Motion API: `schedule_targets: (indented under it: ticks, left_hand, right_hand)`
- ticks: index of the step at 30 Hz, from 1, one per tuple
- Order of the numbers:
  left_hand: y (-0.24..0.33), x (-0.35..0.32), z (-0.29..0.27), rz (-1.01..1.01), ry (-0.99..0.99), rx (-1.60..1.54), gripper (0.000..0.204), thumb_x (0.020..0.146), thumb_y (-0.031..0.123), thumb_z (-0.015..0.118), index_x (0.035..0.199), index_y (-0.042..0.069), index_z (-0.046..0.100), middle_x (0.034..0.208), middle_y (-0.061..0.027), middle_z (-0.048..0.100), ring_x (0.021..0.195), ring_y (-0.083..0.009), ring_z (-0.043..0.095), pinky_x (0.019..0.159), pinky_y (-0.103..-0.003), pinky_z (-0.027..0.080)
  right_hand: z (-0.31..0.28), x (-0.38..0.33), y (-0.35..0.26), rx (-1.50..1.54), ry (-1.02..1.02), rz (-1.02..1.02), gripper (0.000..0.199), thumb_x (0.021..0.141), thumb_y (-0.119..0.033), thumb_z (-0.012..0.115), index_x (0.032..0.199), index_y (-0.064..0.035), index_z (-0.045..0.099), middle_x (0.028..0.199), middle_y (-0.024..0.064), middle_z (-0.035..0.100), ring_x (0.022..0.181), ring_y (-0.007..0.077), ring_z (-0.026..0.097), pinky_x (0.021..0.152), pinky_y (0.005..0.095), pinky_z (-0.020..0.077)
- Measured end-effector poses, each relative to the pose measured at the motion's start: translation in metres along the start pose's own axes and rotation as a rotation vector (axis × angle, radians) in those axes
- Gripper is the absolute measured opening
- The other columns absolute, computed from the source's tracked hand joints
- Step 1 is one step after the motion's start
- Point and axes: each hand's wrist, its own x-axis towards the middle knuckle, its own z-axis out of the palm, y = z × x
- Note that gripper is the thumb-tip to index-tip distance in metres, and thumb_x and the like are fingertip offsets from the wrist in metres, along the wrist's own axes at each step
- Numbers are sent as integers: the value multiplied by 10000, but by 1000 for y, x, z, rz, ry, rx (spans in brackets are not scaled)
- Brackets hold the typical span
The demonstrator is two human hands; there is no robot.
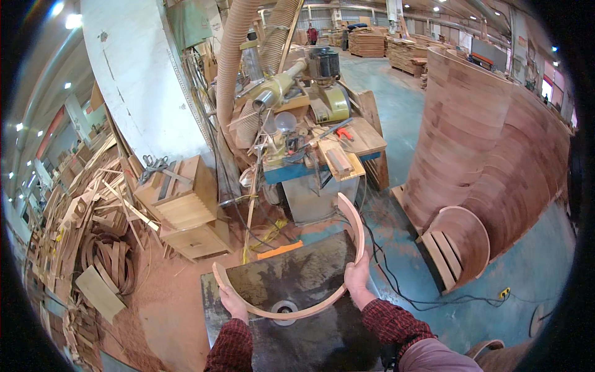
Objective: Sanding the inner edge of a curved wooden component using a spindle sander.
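Right sleeve (396,325) at 5 o'clock | tabletop (322,344) edge at 3, floor (406,285) beyond | wooden arc (310,310) opens toward 11, long axis 8–2 | left grip (233,304), right grip (357,276) closed around it

Both hands (233,304) (357,276) curled, well apart

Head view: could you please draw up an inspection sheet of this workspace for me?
Surface: dark machine table with lighter patches and a round metal fitting.
Workpiece: curved wooden strip; table contact unclear.
Hands: left hand grips it near its left end, right hand its right side.
Clutter: wood offcuts heaped at left; red-handled tool on the cluttered bench.
Cables: black cable on the floor.
Surroundings: large curved wooden panels at right; distant person.
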Motion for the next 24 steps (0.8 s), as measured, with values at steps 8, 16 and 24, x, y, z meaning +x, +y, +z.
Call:
schedule_targets:
  ticks: [8, 16, 24]
  left_hand:
    - [0, 9, -34, 29, 110, -6, 387, 1113, 219, 428, 1383, -39, 528, 1182, -129, 608, 1076, -238, 578, 959, -383, 459]
    - [4, 4, -102, 42, 160, -122, 373, 1105, 215, 415, 1376, -13, 530, 1201, -82, 582, 1092, -200, 551, 946, -368, 455]
    - [-51, 3, -169, -140, 325, -35, 439, 1094, 338, 474, 1330, -21, 568, 1119, -69, 597, 1013, -191, 559, 879, -370, 466]
  right_hand:
    - [51, -4, -17, -13, -66, -64, 682, 866, -68, 625, 1498, 67, 406, 1385, 294, 537, 1285, 468, 553, 1094, 499, 441]
    - [113, -32, -39, -58, -183, -161, 688, 904, -135, 623, 1523, 56, 389, 1436, 296, 527, 1289, 476, 550, 1103, 506, 447]
    - [136, -66, -50, -41, -299, -192, 657, 899, -107, 615, 1509, 21, 411, 1315, 301, 595, 1188, 484, 611, 1026, 524, 485]
